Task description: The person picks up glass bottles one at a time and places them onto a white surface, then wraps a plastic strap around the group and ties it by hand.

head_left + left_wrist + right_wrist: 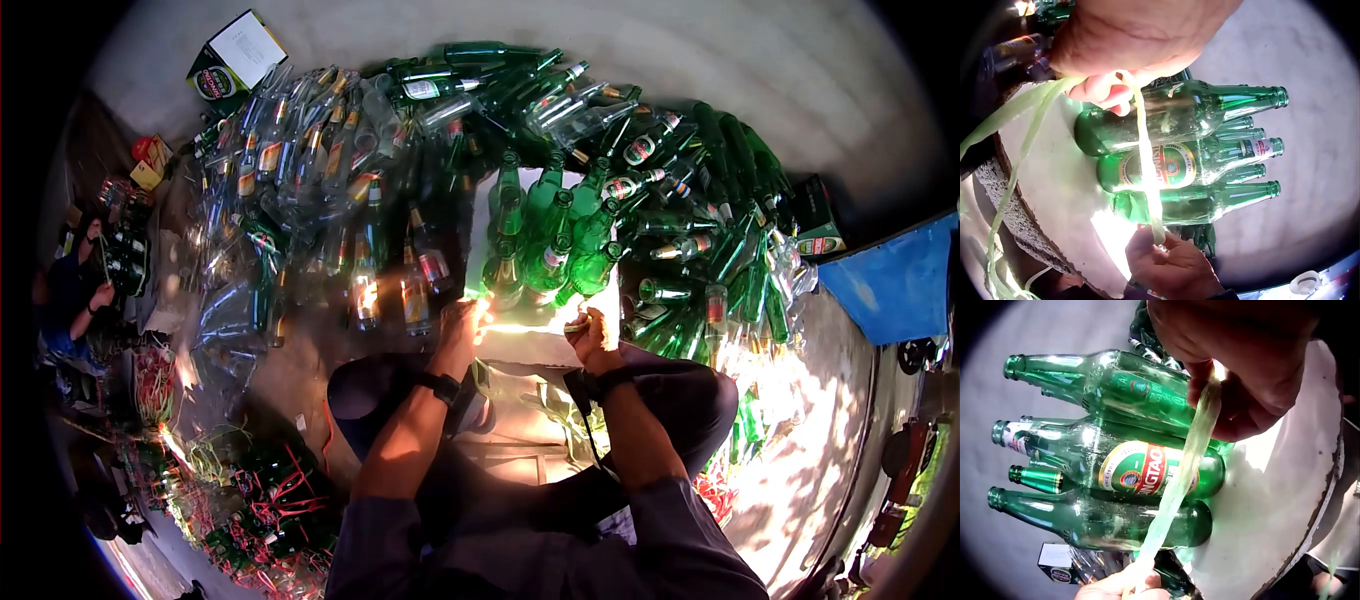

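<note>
A group of several green beer bottles stands upright on a pale board between my knees. Across the front of the bottles runs a pale green plastic strip, passing over a bottle's label. My left hand pinches one part of this strip at the group's left side. At the right side, my right hand pinches the other part between thumb and fingers. Both hands are low, near the bottle bases. In the left wrist view, loose lengths of the strip trail from the left hand over the board's edge.
Heaps of clear bottles and green bottles surround the board. Bundles tied with red strips lie at the lower left. Another person sits at far left. Cartons and a blue sheet are further out.
</note>
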`<state>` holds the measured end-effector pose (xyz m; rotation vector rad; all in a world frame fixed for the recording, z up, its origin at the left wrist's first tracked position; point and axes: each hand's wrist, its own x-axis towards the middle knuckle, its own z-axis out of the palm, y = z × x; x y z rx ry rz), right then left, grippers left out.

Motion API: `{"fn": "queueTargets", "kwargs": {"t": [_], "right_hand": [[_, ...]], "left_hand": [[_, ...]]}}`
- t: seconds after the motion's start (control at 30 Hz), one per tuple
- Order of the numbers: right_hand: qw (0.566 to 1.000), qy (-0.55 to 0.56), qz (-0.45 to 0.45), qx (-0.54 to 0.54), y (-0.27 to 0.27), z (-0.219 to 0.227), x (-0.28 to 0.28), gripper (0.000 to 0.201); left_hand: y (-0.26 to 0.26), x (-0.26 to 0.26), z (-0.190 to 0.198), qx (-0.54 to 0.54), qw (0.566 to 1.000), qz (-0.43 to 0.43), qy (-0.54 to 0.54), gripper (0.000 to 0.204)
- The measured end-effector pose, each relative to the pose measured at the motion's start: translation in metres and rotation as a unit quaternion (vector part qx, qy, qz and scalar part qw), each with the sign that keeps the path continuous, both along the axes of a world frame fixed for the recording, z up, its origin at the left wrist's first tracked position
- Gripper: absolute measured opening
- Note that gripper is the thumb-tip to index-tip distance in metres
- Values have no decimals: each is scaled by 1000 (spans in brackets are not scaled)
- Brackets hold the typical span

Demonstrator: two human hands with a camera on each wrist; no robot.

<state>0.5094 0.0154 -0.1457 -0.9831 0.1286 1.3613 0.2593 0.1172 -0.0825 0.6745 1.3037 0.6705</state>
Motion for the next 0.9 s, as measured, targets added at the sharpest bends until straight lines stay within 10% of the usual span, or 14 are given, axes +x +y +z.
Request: {"fn": "queueTargets", "kwargs": {"t": [0.1,0.17,0.23,0.3,0.9], "right_hand": [[981,-112,-91,-128,16,48,9,9],[968,-196,-128,-90,21,55,21,11],[966,-213,-137,-46,27,63,33,15],[953,-260,-149,-36,33,77,36,18],[944,-296,-122,-74,18,54,18,16]], "left_hand": [[9,-2,-48,59,998,17,14,18],[32,-17,-98,-61,957,48,-281,30],[51,-20,-157,-5,935,105,-338,33],[35,12,-24,81,987,137,-25,19],[28,-20,86,262,927,243,-111,14]]}}
